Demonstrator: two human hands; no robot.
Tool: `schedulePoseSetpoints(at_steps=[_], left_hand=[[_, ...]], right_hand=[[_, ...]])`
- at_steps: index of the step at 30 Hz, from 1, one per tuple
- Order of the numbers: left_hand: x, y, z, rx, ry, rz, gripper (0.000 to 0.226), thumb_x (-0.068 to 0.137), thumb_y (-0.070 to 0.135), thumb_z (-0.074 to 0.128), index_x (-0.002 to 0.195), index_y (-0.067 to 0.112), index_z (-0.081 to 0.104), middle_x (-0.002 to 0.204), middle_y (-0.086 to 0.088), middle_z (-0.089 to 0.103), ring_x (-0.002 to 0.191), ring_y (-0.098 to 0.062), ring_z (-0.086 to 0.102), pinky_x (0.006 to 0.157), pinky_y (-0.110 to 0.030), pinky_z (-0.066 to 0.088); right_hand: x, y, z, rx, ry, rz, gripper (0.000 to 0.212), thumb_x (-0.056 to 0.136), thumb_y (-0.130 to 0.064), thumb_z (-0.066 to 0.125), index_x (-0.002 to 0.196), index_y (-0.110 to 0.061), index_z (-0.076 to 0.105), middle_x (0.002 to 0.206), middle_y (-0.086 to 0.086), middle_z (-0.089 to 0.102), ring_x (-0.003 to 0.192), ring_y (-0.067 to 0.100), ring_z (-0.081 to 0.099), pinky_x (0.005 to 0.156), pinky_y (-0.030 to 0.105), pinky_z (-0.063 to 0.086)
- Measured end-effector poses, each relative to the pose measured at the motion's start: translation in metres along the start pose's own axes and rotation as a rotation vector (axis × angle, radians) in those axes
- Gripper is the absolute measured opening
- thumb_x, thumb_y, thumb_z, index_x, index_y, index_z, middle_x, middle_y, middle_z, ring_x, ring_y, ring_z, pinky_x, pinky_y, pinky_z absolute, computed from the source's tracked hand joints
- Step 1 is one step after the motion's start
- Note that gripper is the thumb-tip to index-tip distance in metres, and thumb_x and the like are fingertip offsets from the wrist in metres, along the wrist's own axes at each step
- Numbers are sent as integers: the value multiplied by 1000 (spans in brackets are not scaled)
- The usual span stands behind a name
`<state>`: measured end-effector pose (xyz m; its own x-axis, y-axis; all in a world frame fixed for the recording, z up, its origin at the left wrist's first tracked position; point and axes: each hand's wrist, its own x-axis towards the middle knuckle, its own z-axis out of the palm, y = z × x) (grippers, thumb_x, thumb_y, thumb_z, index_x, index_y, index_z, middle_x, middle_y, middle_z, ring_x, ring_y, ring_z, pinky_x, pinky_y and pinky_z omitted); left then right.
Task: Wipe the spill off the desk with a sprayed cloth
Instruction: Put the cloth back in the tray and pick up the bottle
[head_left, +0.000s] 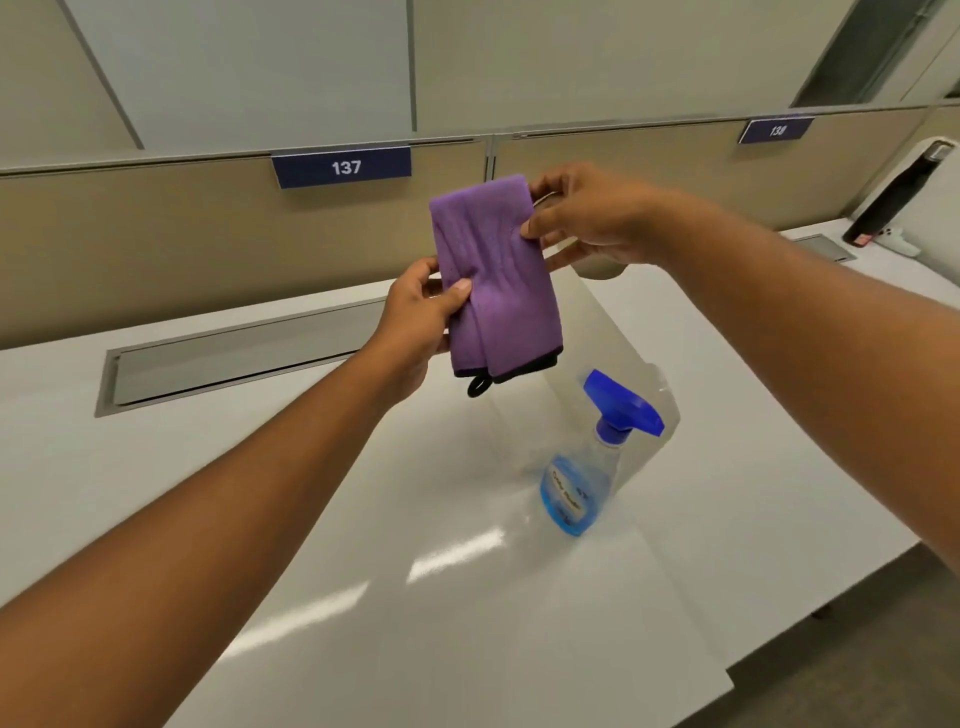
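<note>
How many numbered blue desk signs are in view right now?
2: the blue sign reading 137 on the beige partition behind the purple cloth, and another blue sign far right, its number blurred. Others may lie outside view.

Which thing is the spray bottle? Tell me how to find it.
Look at the white desk below the 137 sign. The spray bottle stands near its right edge, under the purple cloth: clear, with blue liquid and a blue trigger top.
</note>
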<state>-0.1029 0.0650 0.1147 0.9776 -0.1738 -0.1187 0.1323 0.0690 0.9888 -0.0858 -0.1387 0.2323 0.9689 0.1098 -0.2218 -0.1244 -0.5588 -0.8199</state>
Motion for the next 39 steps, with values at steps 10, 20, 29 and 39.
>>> schedulePoseSetpoints(at_steps=[10,20,29,39], left_hand=[[71,-59,43,76,56,-168,27,112,15,56,138,15,57,123,-6,68,121,-31,69,101,-60,61],[81,-100,39,474,104,-32,35,98,28,78,130,14,73,101,1,76,91,-14,72,81,-29,57],[82,-108,37,498,105,-101,32,94,33,82,120,13,82,106,-8,83,109,-30,74,111,-57,52],[89,-115,40,730,110,-43,39,95,42,79,127,18,77,127,-3,74,134,-28,53,106,-44,41]], right_hand=[[67,74,-1,-44,31,100,30,99,2,65,129,-3,61,121,17,70,106,28,73,81,40,65],[107,114,19,-211,-2,328,35,98,14,58,132,6,58,125,25,66,85,28,69,66,39,62],[126,123,32,-445,-24,461,30,99,3,63,128,4,56,116,27,72,100,37,78,87,39,64],[135,136,42,-815,4,298,47,80,-4,89,118,-4,61,83,7,61,66,21,60,63,28,49]])
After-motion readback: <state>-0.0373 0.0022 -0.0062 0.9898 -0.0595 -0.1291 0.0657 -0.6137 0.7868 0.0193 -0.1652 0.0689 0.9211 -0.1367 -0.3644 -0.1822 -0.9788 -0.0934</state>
